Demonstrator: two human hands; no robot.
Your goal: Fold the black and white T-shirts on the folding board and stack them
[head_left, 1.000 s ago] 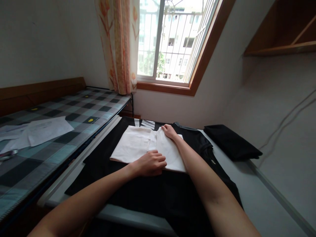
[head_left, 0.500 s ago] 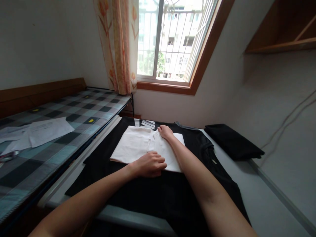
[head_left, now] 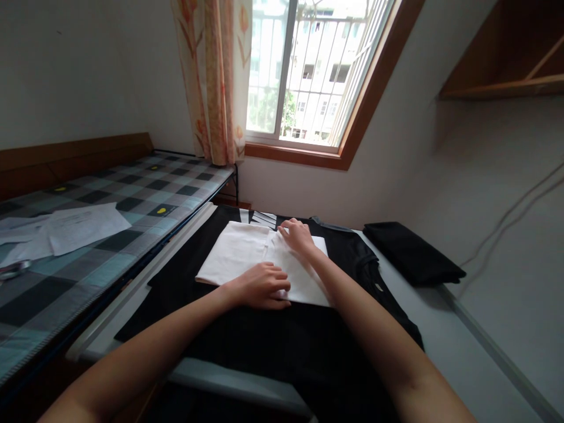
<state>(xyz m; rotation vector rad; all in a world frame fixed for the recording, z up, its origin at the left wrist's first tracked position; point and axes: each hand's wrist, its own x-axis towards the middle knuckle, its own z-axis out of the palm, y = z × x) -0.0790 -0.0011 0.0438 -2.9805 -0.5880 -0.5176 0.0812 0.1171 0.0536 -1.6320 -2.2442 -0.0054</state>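
A folded white cloth [head_left: 233,252], perhaps a garment, lies on a black T-shirt [head_left: 247,338] spread over the table. A seam or overlapping edge runs across the middle of the white cloth. My left hand [head_left: 264,285] rests at its near edge, fingers loosely stretched and thumb apart. At the far edge, my right hand [head_left: 298,235] touches the cloth with curved, slightly parted fingers. Nothing appears gripped in either hand. My right forearm hides part of the cloth's right side.
A folded black cloth [head_left: 409,252] lies on the right of the white table [head_left: 458,358], against the wall. To the left stands a bed with a checked mattress [head_left: 101,241], with papers [head_left: 83,228] on it. A barred window and curtain [head_left: 215,82] are behind.
Both hands have loosened: the left fingers have uncurled at the near edge, and the right fingers have lifted a little off the fold. The overlapping edge lies flatter. The view has shifted slightly.
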